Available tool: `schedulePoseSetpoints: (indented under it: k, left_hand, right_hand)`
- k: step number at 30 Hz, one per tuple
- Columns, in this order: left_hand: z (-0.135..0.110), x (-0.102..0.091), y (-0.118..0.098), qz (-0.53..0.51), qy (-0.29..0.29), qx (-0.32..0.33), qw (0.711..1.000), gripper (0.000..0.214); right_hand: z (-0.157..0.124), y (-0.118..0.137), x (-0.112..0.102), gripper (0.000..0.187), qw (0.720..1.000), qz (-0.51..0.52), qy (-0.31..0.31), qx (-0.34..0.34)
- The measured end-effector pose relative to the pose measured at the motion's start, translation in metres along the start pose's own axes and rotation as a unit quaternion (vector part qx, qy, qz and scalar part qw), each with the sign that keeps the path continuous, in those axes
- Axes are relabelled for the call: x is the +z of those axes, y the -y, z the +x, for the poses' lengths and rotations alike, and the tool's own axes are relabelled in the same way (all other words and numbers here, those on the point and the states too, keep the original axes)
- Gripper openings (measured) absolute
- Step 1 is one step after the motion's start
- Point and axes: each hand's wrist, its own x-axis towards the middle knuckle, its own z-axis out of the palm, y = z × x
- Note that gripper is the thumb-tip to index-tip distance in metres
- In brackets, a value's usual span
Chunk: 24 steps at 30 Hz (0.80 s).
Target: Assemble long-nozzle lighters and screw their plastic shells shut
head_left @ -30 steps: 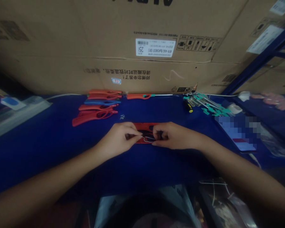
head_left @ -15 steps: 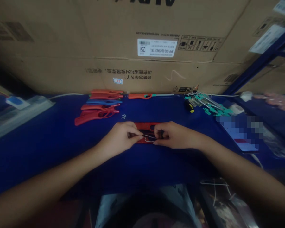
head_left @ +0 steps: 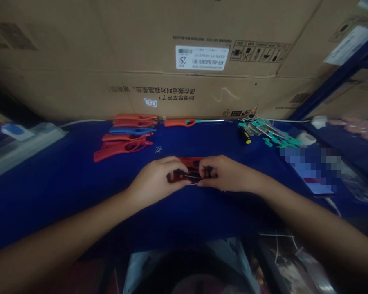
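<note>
In the middle of the blue table, a red lighter casing (head_left: 194,159) lies between my two hands, its open inside dark. My left hand (head_left: 159,177) curls round the casing's left part, thumb at the near edge and fingers at the far side. Opposite it, my right hand (head_left: 222,173) has its fingers bent and pinched over the right part; what sits in that pinch is hidden. A thin pale wire or rod (head_left: 192,177) runs across the gap between the fingertips. Shadow hides the small parts inside the casing.
Red and blue lighter casings (head_left: 122,149) are stacked at the back left. Behind my hands lies an orange long-neck lighter (head_left: 179,122). Green-ended metal lighter tubes (head_left: 268,132) and a yellow-black screwdriver (head_left: 245,136) lie back right, near a phone (head_left: 313,175). A cardboard box (head_left: 110,61) walls the rear.
My left hand has shifted slightly right over the casing, and its thumb and fingers have parted a little. The looped wire seen earlier is now mostly covered. My right hand stays put.
</note>
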Motion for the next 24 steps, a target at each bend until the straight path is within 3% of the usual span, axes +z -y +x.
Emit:
schedulePoseSetpoints:
  k: [5, 15, 24]
  left_hand:
    - [0.003, 0.001, 0.002, -0.027, -0.002, -0.034, 0.999, 0.013]
    - [0.007, -0.002, 0.012, -0.103, 0.022, -0.032, 0.994, 0.013]
    - [0.014, -0.004, 0.013, -0.16, 0.037, -0.175, 0.971, 0.015]
  right_hand:
    - [0.001, -0.003, 0.001, 0.017, 1.0, 0.023, 0.002, 0.001]
    - [0.001, -0.004, 0.0, 0.016, 0.999, 0.045, 0.017, 0.025]
    - [0.002, -0.004, 0.001, 0.022, 0.996, 0.062, 0.018, 0.055]
